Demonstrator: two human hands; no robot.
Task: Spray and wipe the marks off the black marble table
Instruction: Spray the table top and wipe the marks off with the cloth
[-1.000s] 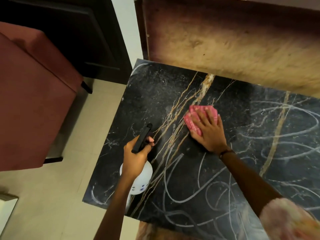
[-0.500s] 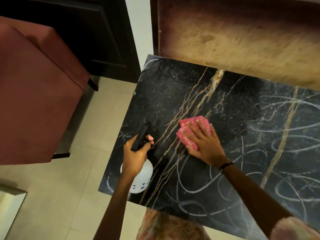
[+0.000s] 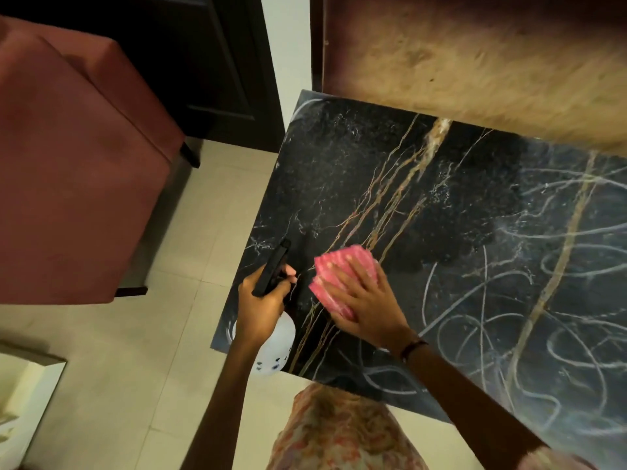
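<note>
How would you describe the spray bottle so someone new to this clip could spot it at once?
Start at the black marble table with gold veins and white scribbles, then go to its near left corner. There the left hand grips the spray bottle: a white rounded body with a black trigger head, unlike the pink cloth flat under the right hand.

A red upholstered chair [image 3: 74,171] is seen on the pale tiled floor [image 3: 142,368], beside a dark cabinet [image 3: 203,62].
</note>
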